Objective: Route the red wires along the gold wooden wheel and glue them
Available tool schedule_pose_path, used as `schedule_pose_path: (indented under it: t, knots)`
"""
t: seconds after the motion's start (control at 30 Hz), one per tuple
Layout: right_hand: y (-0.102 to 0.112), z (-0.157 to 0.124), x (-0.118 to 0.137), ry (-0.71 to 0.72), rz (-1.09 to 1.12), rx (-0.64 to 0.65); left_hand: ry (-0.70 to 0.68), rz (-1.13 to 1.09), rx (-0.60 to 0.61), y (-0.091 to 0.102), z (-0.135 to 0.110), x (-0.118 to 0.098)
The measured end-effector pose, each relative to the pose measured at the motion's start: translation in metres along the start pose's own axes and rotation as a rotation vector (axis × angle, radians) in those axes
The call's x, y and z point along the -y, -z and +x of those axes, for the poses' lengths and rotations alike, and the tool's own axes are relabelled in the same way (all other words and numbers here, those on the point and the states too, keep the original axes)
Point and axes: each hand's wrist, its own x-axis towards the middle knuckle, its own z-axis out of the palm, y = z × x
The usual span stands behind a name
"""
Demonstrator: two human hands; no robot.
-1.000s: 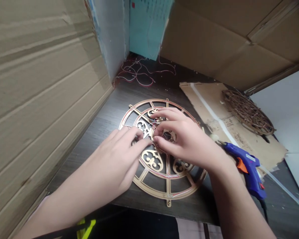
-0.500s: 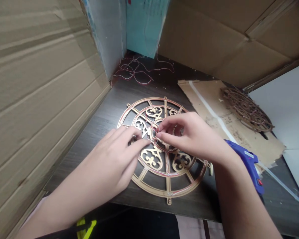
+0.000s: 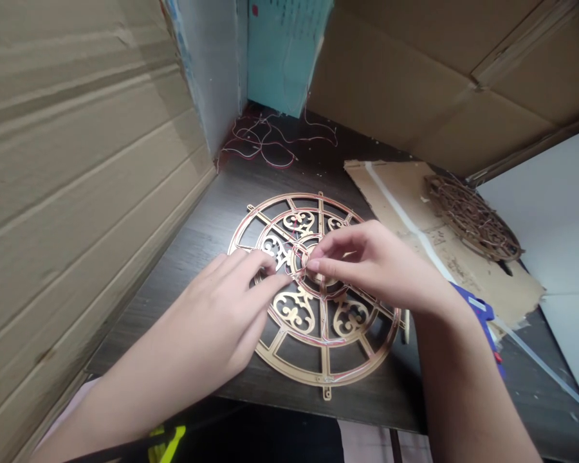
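Observation:
A round, gold-coloured openwork frame with scroll ornaments lies flat on the dark table. Thin red and white wires run along its rings and spokes and gather near the hub. My left hand is over the frame's left side, thumb and forefinger closed at the wires left of the hub. From the right, my right hand reaches to the hub, its thumb and fingertips pinched on a thin wire. The exact ends between the fingertips are too small to make out.
On a cardboard sheet at the right lies a second, darker round frame with wires. A blue glue gun with a glue stick sits behind my right forearm. Loose wires tangle at the back. Cardboard walls stand around the table.
My right fingertips have shifted slightly at the hub, still pinched. The view has moved a little, and my right forearm covers more of the glue gun. My left hand stays nearly in place.

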Motion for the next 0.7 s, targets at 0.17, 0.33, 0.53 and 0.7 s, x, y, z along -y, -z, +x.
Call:
schedule_pose_path:
  t: [0.17,0.33,0.53,0.7]
  knots:
    - [-0.003,0.001,0.002,0.087,-0.028,-0.011,-0.016,0.011,-0.009,0.000,0.000,0.001]
    - [-0.011,0.003,0.005,0.162,-0.062,-0.058,-0.002,0.013,0.008,0.001,0.001,0.000]
    - [-0.019,0.006,0.004,0.166,-0.013,-0.089,0.005,0.015,0.008,0.000,0.000,-0.001]
    - [-0.026,0.011,0.005,0.095,0.041,-0.187,-0.018,0.003,-0.025,-0.001,-0.001,0.001]
